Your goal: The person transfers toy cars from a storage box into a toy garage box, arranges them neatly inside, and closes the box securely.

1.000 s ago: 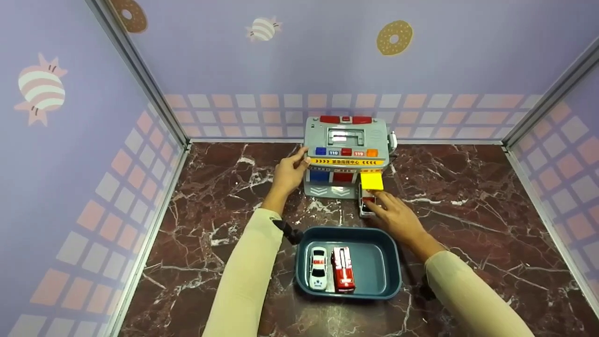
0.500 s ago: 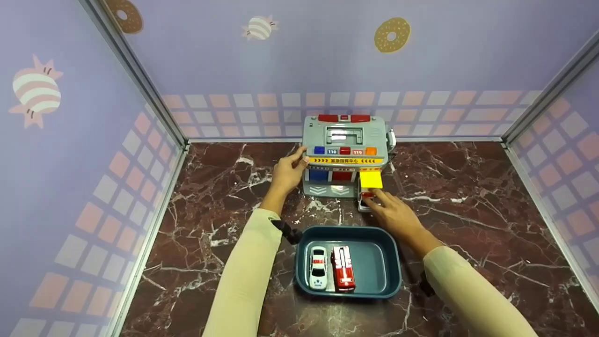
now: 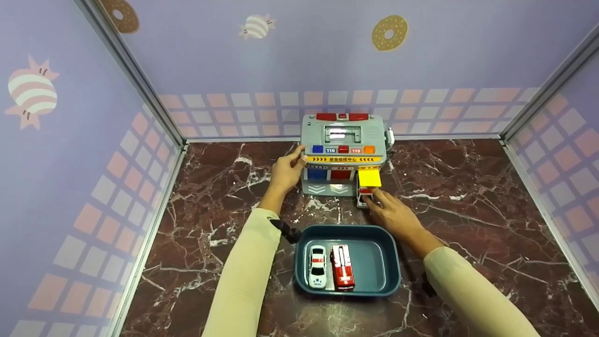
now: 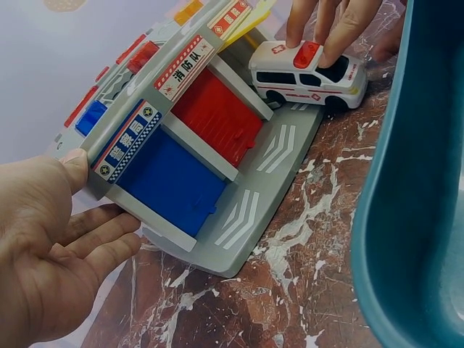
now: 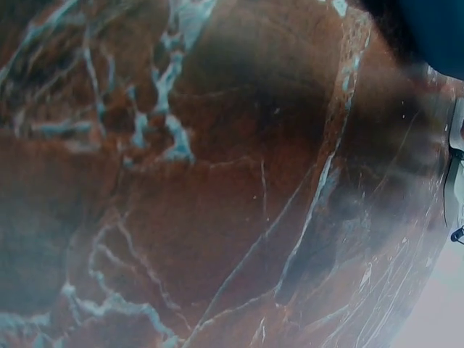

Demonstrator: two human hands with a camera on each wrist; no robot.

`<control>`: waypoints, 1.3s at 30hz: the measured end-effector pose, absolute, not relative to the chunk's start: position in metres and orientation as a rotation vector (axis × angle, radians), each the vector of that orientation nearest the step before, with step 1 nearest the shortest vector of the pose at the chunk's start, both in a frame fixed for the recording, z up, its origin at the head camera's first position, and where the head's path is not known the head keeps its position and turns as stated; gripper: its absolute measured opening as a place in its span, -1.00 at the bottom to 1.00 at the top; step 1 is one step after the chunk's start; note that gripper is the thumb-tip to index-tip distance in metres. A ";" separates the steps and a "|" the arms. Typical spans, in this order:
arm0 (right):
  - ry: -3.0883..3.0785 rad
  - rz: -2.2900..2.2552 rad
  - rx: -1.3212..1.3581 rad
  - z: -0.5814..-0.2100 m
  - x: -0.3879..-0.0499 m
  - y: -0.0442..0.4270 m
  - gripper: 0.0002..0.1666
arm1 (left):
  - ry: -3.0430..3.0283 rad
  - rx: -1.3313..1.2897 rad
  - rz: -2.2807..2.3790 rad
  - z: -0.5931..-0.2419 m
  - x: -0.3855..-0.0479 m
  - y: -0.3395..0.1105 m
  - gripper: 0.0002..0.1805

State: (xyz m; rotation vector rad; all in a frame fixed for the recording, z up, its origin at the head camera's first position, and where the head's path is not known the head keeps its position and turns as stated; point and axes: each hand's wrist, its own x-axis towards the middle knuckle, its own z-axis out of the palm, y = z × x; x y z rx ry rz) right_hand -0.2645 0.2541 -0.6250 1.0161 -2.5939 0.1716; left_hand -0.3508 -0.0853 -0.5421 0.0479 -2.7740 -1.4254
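Note:
A grey toy emergency station (image 3: 344,135) stands by the back wall, with a blue garage door (image 4: 170,177) and a red garage door (image 4: 217,116) down and a yellow door (image 3: 369,178) raised. My left hand (image 3: 286,173) holds its left front roof corner between thumb and index finger; the other fingers are loosely extended below. My right hand (image 3: 395,215) grips the white toy ambulance (image 4: 308,78) from above, fingers and thumb about its red roof light. Its rear is under the yellow door; its front sticks out over the ramp. The right wrist view mostly shows the tabletop.
A dark teal bin (image 3: 395,276) stands in front of the station, between the forearms. In it lie a white toy police car (image 3: 318,267) and a red toy fire truck (image 3: 343,269). Patterned walls (image 3: 220,56) enclose the marbled table (image 3: 224,281).
The right hand has moved the ambulance rearward, further under the raised yellow door. The left hand stays on the station's corner. The whole head view has shifted slightly.

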 end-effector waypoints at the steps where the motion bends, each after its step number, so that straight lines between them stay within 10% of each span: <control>1: -2.614 0.181 1.004 -0.625 -0.264 0.254 -0.44 | -2.774 0.050 -1.425 -0.542 -0.351 -0.085 -0.50; 20: -2.642 0.139 0.943 -0.621 -0.267 0.252 -0.35 | -2.725 0.010 -1.413 -0.601 -0.393 -0.097 -0.47; 26: -2.656 0.117 0.915 -0.624 -0.265 0.249 -0.28 | -2.752 0.075 -1.418 -0.546 -0.353 -0.083 -0.48; 39: -2.694 0.091 0.903 -0.625 -0.266 0.252 -0.26 | -2.765 0.051 -1.449 -0.543 -0.350 -0.086 -0.49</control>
